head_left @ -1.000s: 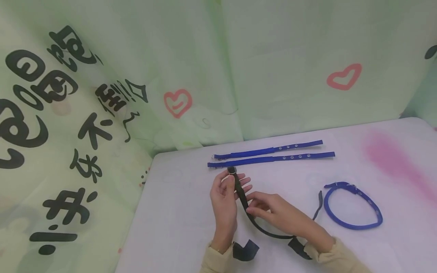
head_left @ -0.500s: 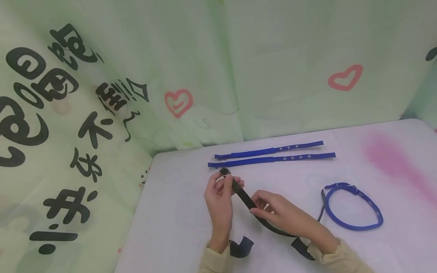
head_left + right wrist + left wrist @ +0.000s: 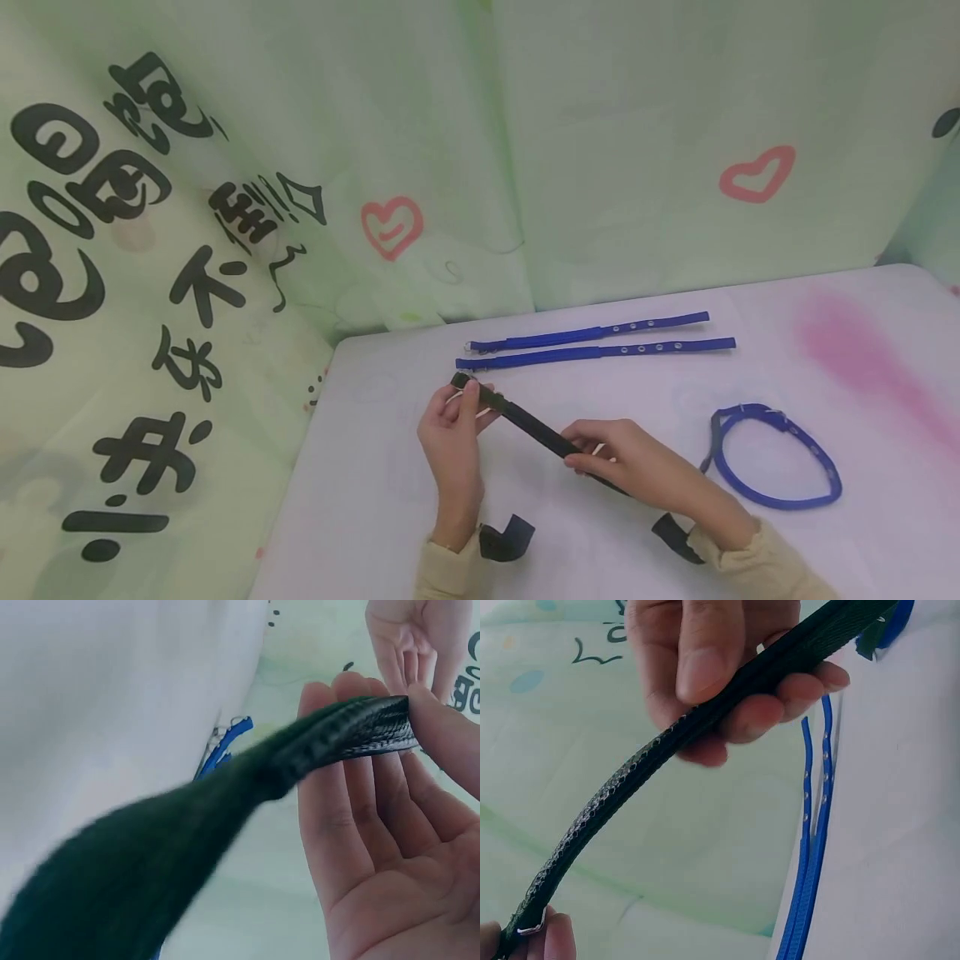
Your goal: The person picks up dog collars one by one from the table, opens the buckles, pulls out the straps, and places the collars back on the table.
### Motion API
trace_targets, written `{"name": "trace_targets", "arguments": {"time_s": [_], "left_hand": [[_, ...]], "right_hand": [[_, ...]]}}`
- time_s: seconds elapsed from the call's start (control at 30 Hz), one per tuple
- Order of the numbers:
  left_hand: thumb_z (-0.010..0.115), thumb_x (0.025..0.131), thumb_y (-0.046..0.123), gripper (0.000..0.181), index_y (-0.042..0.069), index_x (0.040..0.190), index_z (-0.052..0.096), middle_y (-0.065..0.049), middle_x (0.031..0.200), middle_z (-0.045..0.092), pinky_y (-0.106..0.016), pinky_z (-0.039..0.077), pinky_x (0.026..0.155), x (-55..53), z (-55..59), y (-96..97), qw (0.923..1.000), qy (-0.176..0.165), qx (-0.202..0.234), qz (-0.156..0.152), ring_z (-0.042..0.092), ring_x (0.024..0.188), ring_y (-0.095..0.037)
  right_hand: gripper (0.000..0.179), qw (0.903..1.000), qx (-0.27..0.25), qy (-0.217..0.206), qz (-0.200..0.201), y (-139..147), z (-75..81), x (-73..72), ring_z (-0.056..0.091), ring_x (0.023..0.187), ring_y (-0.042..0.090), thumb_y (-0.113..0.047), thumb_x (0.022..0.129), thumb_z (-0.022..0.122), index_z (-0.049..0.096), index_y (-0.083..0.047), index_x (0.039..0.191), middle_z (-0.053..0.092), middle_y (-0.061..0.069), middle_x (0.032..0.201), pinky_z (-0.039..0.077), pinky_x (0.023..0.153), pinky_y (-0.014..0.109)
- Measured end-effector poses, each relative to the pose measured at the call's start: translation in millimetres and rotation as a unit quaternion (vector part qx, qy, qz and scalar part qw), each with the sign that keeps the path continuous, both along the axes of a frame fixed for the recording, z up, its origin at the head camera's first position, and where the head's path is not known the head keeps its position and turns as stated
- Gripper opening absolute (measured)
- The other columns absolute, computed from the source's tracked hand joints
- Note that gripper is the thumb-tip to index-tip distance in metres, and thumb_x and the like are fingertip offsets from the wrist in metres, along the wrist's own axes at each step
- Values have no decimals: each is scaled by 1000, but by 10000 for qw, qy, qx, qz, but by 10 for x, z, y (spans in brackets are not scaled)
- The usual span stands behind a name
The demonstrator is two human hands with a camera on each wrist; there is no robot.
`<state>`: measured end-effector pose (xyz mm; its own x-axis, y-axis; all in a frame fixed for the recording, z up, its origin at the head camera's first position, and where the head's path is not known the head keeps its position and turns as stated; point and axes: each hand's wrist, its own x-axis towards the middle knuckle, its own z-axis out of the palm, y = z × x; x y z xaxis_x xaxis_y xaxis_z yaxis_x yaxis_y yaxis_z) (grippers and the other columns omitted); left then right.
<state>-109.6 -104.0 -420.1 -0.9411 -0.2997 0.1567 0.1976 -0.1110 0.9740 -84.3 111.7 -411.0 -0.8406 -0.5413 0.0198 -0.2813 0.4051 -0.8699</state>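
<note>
A dark green collar (image 3: 534, 425), nearly black in the head view, is stretched slantwise between both hands above the table. My left hand (image 3: 452, 446) pinches its buckle end with thumb and fingers. Further along the strap, my right hand (image 3: 626, 458) pinches it between thumb and fingers; the right wrist view shows the thumb on top of the collar (image 3: 345, 735). A small metal loop (image 3: 532, 928) shows beside the left fingers in the left wrist view. The collar's tail passes behind the right hand and forearm, its tip hanging near a blue collar ring.
Two blue collars (image 3: 555, 337) with metal eyelets lie straight, side by side, near the table's back edge. One blue collar (image 3: 776, 504) lies fastened in a ring at the right. A printed curtain (image 3: 600, 167) hangs behind the table (image 3: 360, 500). Dark pieces (image 3: 506, 542) sit at the wrists.
My left hand has moved left with the buckle end, and my right hand slightly right. The collar between them has gone from sagging and curved to nearly straight. The blue collars have not moved.
</note>
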Motion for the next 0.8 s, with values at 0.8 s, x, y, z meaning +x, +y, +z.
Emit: {"name": "trace_targets", "arguments": {"time_s": [0.8], "left_hand": [[68,96,20,28,-3,109,61,-21,104,73,-37,61,75,-119,-6,-374,9959,-301,279,800,75,88,-24]], "right_hand": [[21,9976,425,237,-488,633,-32,-81,67,73,6,-21,91,71,71,-5,106,73,-4,84,55,66,23]]}}
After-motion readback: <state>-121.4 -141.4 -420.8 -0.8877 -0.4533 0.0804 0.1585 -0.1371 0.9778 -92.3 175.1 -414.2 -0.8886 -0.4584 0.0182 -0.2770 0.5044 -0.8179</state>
